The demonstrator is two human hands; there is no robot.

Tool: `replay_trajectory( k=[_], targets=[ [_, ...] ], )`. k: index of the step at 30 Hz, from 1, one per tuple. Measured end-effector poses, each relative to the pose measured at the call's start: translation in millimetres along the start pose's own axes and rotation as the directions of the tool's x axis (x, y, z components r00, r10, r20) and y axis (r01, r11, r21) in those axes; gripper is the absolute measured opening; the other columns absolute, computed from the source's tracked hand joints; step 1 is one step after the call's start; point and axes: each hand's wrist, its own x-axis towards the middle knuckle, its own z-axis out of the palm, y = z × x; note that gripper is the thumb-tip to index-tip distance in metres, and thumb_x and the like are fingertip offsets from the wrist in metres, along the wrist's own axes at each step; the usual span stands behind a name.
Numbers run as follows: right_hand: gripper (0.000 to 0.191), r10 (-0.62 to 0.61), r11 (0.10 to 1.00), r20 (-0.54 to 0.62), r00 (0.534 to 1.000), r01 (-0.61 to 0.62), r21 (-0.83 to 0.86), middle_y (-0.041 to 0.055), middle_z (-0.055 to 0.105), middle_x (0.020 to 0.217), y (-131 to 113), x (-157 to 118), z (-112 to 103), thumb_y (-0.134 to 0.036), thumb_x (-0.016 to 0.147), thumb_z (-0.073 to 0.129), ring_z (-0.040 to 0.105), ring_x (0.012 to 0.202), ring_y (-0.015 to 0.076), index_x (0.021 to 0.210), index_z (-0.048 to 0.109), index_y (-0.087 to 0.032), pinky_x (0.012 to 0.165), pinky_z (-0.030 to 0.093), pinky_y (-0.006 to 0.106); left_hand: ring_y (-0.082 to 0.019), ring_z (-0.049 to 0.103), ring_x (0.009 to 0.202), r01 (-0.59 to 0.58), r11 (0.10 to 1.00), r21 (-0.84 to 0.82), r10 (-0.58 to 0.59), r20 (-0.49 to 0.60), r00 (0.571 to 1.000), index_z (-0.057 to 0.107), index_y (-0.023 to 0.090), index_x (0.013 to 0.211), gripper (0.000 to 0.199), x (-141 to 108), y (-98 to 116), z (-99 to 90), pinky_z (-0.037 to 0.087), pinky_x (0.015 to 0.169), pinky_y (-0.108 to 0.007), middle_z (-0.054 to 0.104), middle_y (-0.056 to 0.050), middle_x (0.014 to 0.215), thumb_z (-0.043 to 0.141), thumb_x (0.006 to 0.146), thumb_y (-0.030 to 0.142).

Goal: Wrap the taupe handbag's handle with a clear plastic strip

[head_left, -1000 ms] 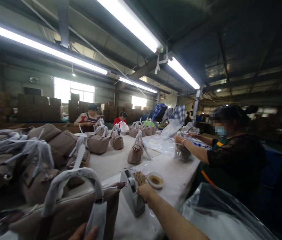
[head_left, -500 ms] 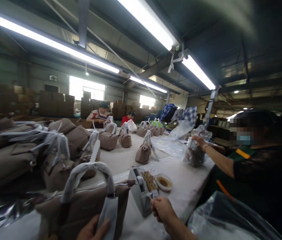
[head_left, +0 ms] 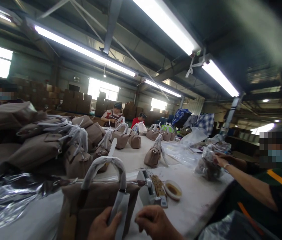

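Observation:
A taupe handbag (head_left: 98, 206) stands upright in front of me, its arched handle (head_left: 103, 163) wrapped in white material. My left hand (head_left: 104, 223) is closed on a flat white strip (head_left: 118, 208) that hangs from the handle's right end, thumb on its front. Just right of the bag is my right hand (head_left: 153, 220), fingers curled into a pinch. Whatever lies between its fingertips is too small to make out. Beyond it stands a grey tape dispenser (head_left: 146, 190), next to a brown patterned piece (head_left: 158, 185) and a round tub (head_left: 173, 190) with brownish contents.
Taupe handbags (head_left: 40, 146) are heaped at left, and more stand along the white table (head_left: 133, 156). Shiny plastic (head_left: 8, 193) lies at near left. A co-worker at right holds a plastic-wrapped bag (head_left: 207, 165). Clear plastic sheets (head_left: 181, 150) lie farther back. Other people sit beyond.
My right hand has moved from beside the tape dispenser toward the handbag and my left hand. The view has swung left. The co-worker's hands have shifted on the wrapped bag.

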Motion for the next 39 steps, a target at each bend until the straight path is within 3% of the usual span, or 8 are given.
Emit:
replay_trajectory(
  k=[2,5,13,20,25,31,35,39],
  targets=[
    [0.018,-0.081,0.997,0.061,0.995,0.081,0.004,0.0001,0.066,0.059,-33,12,14,-0.024,0.079,0.064,0.054,0.055,0.0098,0.069,0.077,-0.015,0.054,0.040,0.019,-0.024,0.069,0.081,-0.010,1.000,0.028,0.010,-0.007,1.000,0.069,0.021,0.086,0.036,-1,2,0.6,0.046,0.072,-0.027,0.075,0.000,0.077,0.049,0.082,0.051],
    [0.015,-0.061,0.998,0.052,0.997,0.063,-0.029,-0.0016,0.064,0.059,-52,33,33,-0.019,0.077,0.064,0.053,0.055,0.0098,0.071,0.078,-0.015,0.053,0.038,0.019,-0.024,0.069,0.080,-0.035,0.998,0.059,0.035,0.002,0.999,0.068,0.021,0.086,0.037,-3,1,-0.2,0.046,0.070,-0.028,0.074,-0.001,0.077,0.048,0.084,0.052],
    [0.016,-0.008,0.968,-0.018,1.000,0.003,-0.251,-0.0036,0.057,0.051,-45,54,44,-0.016,0.072,0.062,0.048,0.051,0.0085,0.064,0.077,-0.016,0.049,0.032,0.021,-0.021,0.068,0.077,-0.112,0.991,0.072,0.115,-0.030,0.993,0.066,0.021,0.085,0.032,-7,-2,-1.4,0.043,0.069,-0.027,0.074,-0.003,0.080,0.044,0.088,0.044],
    [0.013,-0.009,0.979,0.004,1.000,0.010,-0.203,-0.0038,0.056,0.055,-38,54,32,-0.016,0.073,0.063,0.046,0.054,0.0084,0.065,0.074,-0.014,0.052,0.034,0.021,-0.021,0.069,0.080,-0.093,0.993,0.073,0.096,-0.039,0.995,0.065,0.022,0.086,0.030,-6,-4,-1.5,0.044,0.070,-0.025,0.075,-0.002,0.081,0.045,0.089,0.045],
    [0.014,-0.093,0.987,0.039,0.995,0.097,-0.130,-0.0012,0.064,0.063,-52,47,24,-0.016,0.076,0.063,0.053,0.062,0.0107,0.073,0.076,-0.015,0.058,0.040,0.021,-0.020,0.069,0.081,-0.079,0.993,0.089,0.081,-0.024,0.996,0.064,0.022,0.086,0.026,-3,-6,-2.9,0.044,0.071,-0.025,0.074,-0.002,0.083,0.045,0.088,0.040],
    [0.023,-0.095,0.993,0.117,0.989,0.103,-0.062,0.0003,0.070,0.068,-66,45,37,-0.013,0.076,0.058,0.059,0.063,0.0121,0.084,0.079,-0.016,0.060,0.043,0.021,-0.021,0.069,0.080,-0.108,0.988,0.106,0.116,-0.074,0.990,0.064,0.021,0.085,0.026,-4,-7,1.4,0.045,0.070,-0.027,0.074,-0.004,0.081,0.044,0.088,0.037],
    [0.021,-0.085,0.977,0.058,0.995,0.094,-0.189,-0.0011,0.066,0.063,-58,53,46,-0.014,0.076,0.057,0.057,0.061,0.0113,0.075,0.078,-0.016,0.057,0.040,0.021,-0.022,0.070,0.081,-0.157,0.983,0.099,0.168,-0.119,0.979,0.065,0.022,0.083,0.027,-4,-13,6.3,0.045,0.068,-0.028,0.075,-0.005,0.083,0.045,0.089,0.040],
    [0.021,-0.021,0.938,-0.041,0.999,0.005,-0.345,-0.0038,0.052,0.050,-52,59,49,-0.018,0.073,0.058,0.048,0.051,0.0089,0.058,0.072,-0.015,0.049,0.031,0.022,-0.022,0.070,0.084,-0.240,0.957,0.160,0.269,-0.187,0.945,0.066,0.024,0.089,0.026,-4,-21,12.9,0.047,0.072,-0.029,0.075,-0.005,0.087,0.043,0.090,0.036]
  ],
)
